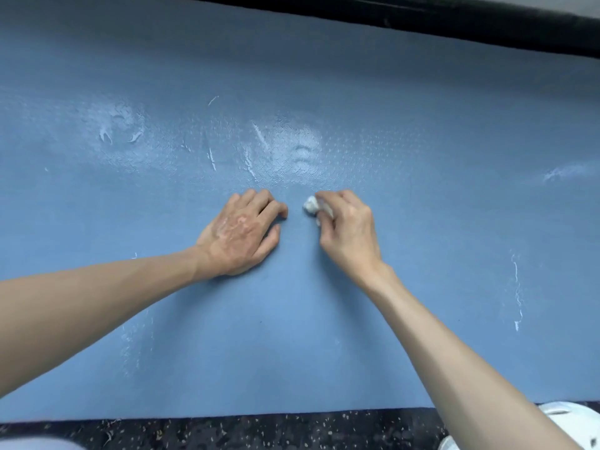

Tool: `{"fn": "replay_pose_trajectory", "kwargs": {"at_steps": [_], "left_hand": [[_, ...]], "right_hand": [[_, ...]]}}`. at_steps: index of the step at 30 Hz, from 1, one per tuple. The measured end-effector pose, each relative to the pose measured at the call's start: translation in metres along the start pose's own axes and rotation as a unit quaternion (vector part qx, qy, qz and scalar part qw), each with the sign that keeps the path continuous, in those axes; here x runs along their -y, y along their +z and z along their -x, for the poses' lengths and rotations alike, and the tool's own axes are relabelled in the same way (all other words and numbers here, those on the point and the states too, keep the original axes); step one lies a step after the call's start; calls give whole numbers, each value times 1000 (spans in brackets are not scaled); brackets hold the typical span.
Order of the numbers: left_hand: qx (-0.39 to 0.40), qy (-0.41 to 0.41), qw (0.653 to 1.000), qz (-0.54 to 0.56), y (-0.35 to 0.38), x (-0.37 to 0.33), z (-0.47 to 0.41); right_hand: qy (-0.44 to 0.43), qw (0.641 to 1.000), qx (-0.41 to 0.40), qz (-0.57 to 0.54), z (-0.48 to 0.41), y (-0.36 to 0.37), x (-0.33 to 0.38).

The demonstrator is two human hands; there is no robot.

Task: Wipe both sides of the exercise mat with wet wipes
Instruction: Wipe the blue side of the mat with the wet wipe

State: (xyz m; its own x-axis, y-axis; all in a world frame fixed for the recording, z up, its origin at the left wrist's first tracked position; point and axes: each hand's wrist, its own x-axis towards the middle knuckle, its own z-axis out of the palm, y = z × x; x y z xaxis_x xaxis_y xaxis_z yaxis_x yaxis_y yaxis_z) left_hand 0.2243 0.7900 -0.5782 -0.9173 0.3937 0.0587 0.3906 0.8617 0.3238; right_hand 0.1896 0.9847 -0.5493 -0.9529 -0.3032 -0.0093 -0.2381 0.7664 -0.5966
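A blue exercise mat (292,336) lies flat and fills most of the view, with shiny wet patches and white streaks across its middle and right side. My right hand (349,232) pinches a small crumpled white wet wipe (311,205) against the mat near its centre. Just to the left, my left hand (243,235) rests palm down on the mat, its fingers bent and the fingertips touching the surface, holding nothing.
A dark speckled floor (259,433) runs along the mat's near edge. A black band (422,21) borders the far edge. A white round object (571,420) sits at the bottom right, and pale fabric (35,444) shows at the bottom left.
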Motion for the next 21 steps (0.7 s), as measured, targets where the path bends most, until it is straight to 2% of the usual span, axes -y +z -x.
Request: {"fn": "replay_pose_trajectory", "kwargs": {"at_steps": [2,4,9,12,14,18,21], "left_hand": [[-1,-4,1000,-1,-1,0,0],[-4,-6,1000,1,-1,-1,-1],[-9,-7,1000,-2,0,-1,-1],[-11,-4,1000,-5,1,-1,-1],[-10,-4,1000,-6,1,-2,-1],[-3,-6,1000,-14,0,-2,-1],[-2,-7,1000,-12,0,-2,-2]], "right_hand": [[-8,1000,-8,16,1,-1,-1],[-48,998,21,20,35,1,-1],[-123,979,160,-22,166,-3,8],[-154,963,221,-15,168,-6,5],[-163,966,201,-12,129,-3,2],[-65,997,35,23,40,5,7],[-69,997,23,26,60,9,15]]}}
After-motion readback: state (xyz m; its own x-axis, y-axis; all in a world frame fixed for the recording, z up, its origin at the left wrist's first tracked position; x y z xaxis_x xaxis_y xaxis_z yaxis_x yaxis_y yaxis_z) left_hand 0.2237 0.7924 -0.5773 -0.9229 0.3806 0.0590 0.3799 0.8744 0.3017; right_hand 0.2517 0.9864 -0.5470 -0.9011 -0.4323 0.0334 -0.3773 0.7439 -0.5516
